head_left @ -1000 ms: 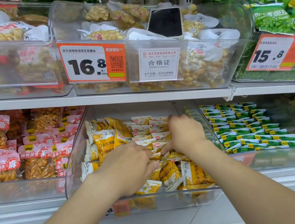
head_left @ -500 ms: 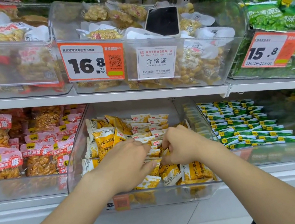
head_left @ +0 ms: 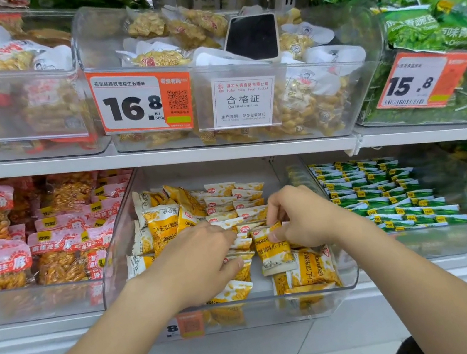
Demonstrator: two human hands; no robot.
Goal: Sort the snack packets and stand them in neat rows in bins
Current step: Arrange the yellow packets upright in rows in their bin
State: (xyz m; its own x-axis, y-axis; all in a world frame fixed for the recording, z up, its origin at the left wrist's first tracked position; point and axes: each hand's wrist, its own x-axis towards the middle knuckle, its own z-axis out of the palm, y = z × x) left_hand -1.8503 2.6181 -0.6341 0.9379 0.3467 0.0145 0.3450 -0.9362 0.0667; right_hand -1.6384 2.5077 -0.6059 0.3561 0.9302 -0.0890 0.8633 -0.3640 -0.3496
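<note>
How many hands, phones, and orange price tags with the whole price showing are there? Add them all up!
Hands: 2, the left hand and the right hand, which pinches a yellow packet.
Phones: 1, the phone.
Orange price tags with the whole price showing: 2, the 16.8 tag and the 15.8 tag.
Total: 5

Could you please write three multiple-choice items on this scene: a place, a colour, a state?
1. The phone lies: A) on packets in the upper bin B) on the floor C) in a hand.
2. The neatly rowed packets at lower right are: A) red B) green C) blue.
3. The right hand: A) hangs empty B) grips the phone C) pinches a yellow packet.
Answers: A, it rests atop those bags; B, green rows show; C, fingertips clamp its top.
</note>
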